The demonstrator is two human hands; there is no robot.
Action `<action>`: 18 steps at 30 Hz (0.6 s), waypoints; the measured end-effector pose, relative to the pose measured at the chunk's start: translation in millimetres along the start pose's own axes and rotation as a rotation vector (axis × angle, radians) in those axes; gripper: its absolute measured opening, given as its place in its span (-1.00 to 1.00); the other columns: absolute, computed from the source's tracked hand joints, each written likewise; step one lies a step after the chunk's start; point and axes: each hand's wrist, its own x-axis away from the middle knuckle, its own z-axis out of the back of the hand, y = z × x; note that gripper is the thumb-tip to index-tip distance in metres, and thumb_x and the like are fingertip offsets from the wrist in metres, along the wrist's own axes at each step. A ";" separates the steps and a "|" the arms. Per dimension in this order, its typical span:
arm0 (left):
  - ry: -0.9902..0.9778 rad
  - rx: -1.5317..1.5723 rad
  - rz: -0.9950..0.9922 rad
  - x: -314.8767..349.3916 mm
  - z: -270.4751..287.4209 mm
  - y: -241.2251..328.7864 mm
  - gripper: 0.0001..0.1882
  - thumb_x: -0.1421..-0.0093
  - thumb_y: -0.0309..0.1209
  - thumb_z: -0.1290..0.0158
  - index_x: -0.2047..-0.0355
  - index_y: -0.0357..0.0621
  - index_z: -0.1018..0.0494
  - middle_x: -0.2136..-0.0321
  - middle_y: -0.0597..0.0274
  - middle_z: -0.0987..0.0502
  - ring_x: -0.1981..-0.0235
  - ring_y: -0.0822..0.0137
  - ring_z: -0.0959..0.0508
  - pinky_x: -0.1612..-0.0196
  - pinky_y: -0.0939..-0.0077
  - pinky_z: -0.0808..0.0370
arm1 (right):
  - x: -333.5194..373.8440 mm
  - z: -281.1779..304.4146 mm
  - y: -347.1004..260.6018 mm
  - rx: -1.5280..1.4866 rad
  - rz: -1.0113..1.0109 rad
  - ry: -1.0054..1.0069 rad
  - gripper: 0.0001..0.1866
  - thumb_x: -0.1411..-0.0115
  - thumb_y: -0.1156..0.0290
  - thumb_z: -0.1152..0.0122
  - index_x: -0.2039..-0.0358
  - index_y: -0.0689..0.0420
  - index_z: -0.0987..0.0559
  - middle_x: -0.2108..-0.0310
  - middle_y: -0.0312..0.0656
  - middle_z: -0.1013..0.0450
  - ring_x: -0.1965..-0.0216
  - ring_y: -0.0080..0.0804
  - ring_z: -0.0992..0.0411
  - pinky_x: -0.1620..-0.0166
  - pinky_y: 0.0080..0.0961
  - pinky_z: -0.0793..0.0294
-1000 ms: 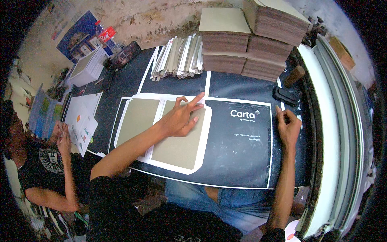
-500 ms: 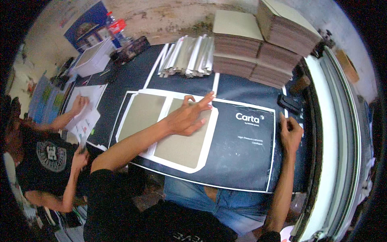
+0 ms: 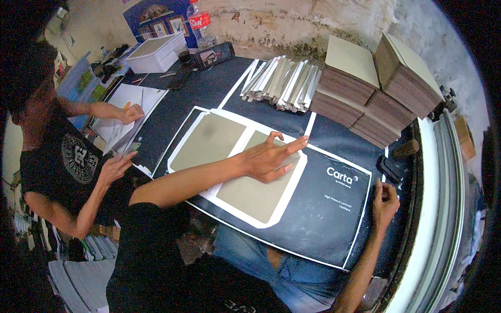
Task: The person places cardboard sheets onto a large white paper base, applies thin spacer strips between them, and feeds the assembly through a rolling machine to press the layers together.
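A white sheet (image 3: 300, 175) with cut corners lies on the black printed mat. Two grey-beige boards, a left board (image 3: 206, 143) and a right board (image 3: 250, 201), rest on it side by side with a white strip between. My left hand (image 3: 269, 159) reaches across the right board, fingers spread, with the index fingertip at the sheet's upper right corner. It holds nothing. Beside the mat's right edge is my right hand (image 3: 385, 203), its fingers curled together. Whatever they may hold is too small to make out. A black oblong object (image 3: 390, 169) lies just beyond it.
Beyond the mat sit a bundle of thin strips (image 3: 284, 83) and tall board stacks (image 3: 349, 78). A wooden cylinder (image 3: 405, 149) stands near the table's right edge. At left, a co-worker's hands (image 3: 125, 112) handle paper. A phone (image 3: 215, 56) and bottle (image 3: 199, 23) stand behind.
The view has swung left, so the table's things appear farther right. My hands keep nearly the same places over the mat. The co-worker's near hand has moved up to the paper's edge.
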 end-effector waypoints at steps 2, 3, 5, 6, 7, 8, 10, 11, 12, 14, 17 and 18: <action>-0.054 -0.015 0.038 -4.8 -1.3 1.8 -0.16 -0.24 -0.34 -0.05 -0.45 -0.16 0.08 -0.41 -0.07 -0.19 -0.22 0.08 -0.48 -0.21 -0.28 -0.09 | -0.8 6.9 0.8 -0.034 -0.024 0.004 -0.78 -0.26 0.33 -0.38 0.31 0.26 -0.66 0.38 -0.12 -0.61 0.36 -0.37 -0.53 0.22 -0.44 -0.51; -0.096 -0.052 0.075 -5.1 0.0 2.3 -0.21 -0.24 -0.34 -0.04 -0.43 -0.17 0.02 -0.44 -0.03 -0.14 -0.23 0.10 -0.47 -0.21 -0.30 -0.09 | -3.9 4.8 7.8 0.016 0.018 0.013 -0.79 -0.26 0.33 -0.38 0.31 0.25 -0.67 0.39 -0.13 -0.61 0.38 -0.40 -0.53 0.23 -0.45 -0.51; -0.138 -0.122 0.129 8.4 -2.9 -4.0 -0.30 -0.23 -0.34 -0.01 -0.37 -0.18 -0.14 -0.51 0.12 0.03 -0.27 0.17 -0.44 -0.21 -0.35 -0.08 | -1.3 -4.6 -8.0 0.039 0.030 0.002 -0.78 -0.26 0.32 -0.39 0.33 0.25 -0.67 0.40 -0.13 -0.61 0.42 -0.42 -0.52 0.26 -0.46 -0.51; -0.122 -0.181 0.111 11.7 0.6 -3.7 -0.29 -0.23 -0.34 -0.01 -0.38 -0.16 -0.11 -0.52 0.08 0.05 -0.29 0.16 -0.40 -0.23 -0.29 -0.08 | -1.6 -6.2 -8.1 0.016 0.016 -0.004 -0.78 -0.25 0.32 -0.39 0.34 0.25 -0.67 0.40 -0.13 -0.61 0.42 -0.42 -0.52 0.27 -0.45 -0.51; -0.049 -0.129 0.070 10.7 1.0 -2.5 -0.33 -0.24 -0.33 0.00 -0.35 -0.20 -0.16 -0.52 0.06 0.06 -0.31 0.15 -0.37 -0.24 -0.27 -0.08 | -2.8 -4.6 -5.4 -0.005 0.023 -0.023 -0.79 -0.26 0.32 -0.39 0.35 0.23 -0.67 0.42 -0.15 -0.60 0.43 -0.44 -0.51 0.28 -0.47 -0.50; 0.018 -0.082 0.030 8.5 2.1 -1.8 -0.36 -0.24 -0.33 0.01 -0.33 -0.23 -0.21 -0.52 0.04 0.07 -0.33 0.14 -0.34 -0.25 -0.24 -0.07 | -2.6 -2.9 -5.9 -0.006 0.035 -0.003 -0.79 -0.26 0.32 -0.39 0.35 0.23 -0.67 0.43 -0.16 -0.59 0.44 -0.46 -0.50 0.29 -0.48 -0.48; -0.012 -0.018 0.007 2.2 -2.2 -5.9 -0.33 -0.24 -0.31 0.00 -0.34 -0.28 -0.19 -0.52 0.02 0.08 -0.32 0.13 -0.35 -0.26 -0.21 -0.06 | -0.9 0.0 -7.8 -0.009 0.063 0.033 -0.79 -0.26 0.32 -0.38 0.37 0.22 -0.67 0.45 -0.19 -0.58 0.47 -0.49 -0.46 0.33 -0.50 -0.46; -0.026 0.012 0.000 -0.2 -3.1 -6.2 -0.31 -0.23 -0.30 0.00 -0.34 -0.30 -0.18 -0.52 0.01 0.09 -0.32 0.13 -0.36 -0.26 -0.19 -0.06 | 0.1 0.8 -10.4 0.000 0.056 0.049 -0.77 -0.27 0.31 -0.39 0.36 0.25 -0.67 0.56 -0.28 -0.47 0.52 -0.65 -0.31 0.44 -0.60 -0.30; -0.052 -0.021 0.025 -0.4 -3.7 -5.9 -0.28 -0.22 -0.30 -0.01 -0.36 -0.32 -0.14 -0.52 0.00 0.09 -0.32 0.12 -0.37 -0.26 -0.18 -0.05 | 0.4 0.0 -10.6 -0.004 0.065 0.054 -0.76 -0.27 0.31 -0.39 0.36 0.25 -0.67 0.57 -0.29 -0.46 0.53 -0.65 -0.30 0.44 -0.60 -0.30; -0.106 -0.091 0.069 -1.4 -0.6 -5.4 -0.20 -0.21 -0.28 -0.03 -0.39 -0.37 -0.05 -0.52 -0.01 0.09 -0.31 0.11 -0.38 -0.27 -0.16 -0.05 | 0.4 -1.6 -12.1 -0.013 0.083 0.071 -0.76 -0.27 0.31 -0.39 0.37 0.25 -0.66 0.59 -0.30 -0.44 0.54 -0.65 -0.29 0.44 -0.59 -0.30; -0.143 -0.146 0.111 0.9 7.9 2.3 -0.11 -0.20 -0.27 -0.05 -0.44 -0.30 0.10 -0.51 -0.01 0.04 -0.29 0.08 -0.42 -0.28 -0.17 -0.05 | 2.2 0.4 -14.9 -0.027 0.091 0.072 -0.76 -0.27 0.31 -0.39 0.37 0.25 -0.66 0.58 -0.31 -0.44 0.54 -0.65 -0.28 0.44 -0.59 -0.29; -0.119 -0.114 0.124 0.6 10.1 5.5 -0.12 -0.21 -0.28 -0.05 -0.45 -0.26 0.09 -0.51 0.00 0.02 -0.28 0.08 -0.43 -0.28 -0.18 -0.05 | 2.1 0.1 -12.1 -0.031 0.093 0.072 -0.76 -0.27 0.31 -0.39 0.37 0.25 -0.67 0.58 -0.31 -0.44 0.55 -0.65 -0.27 0.44 -0.60 -0.28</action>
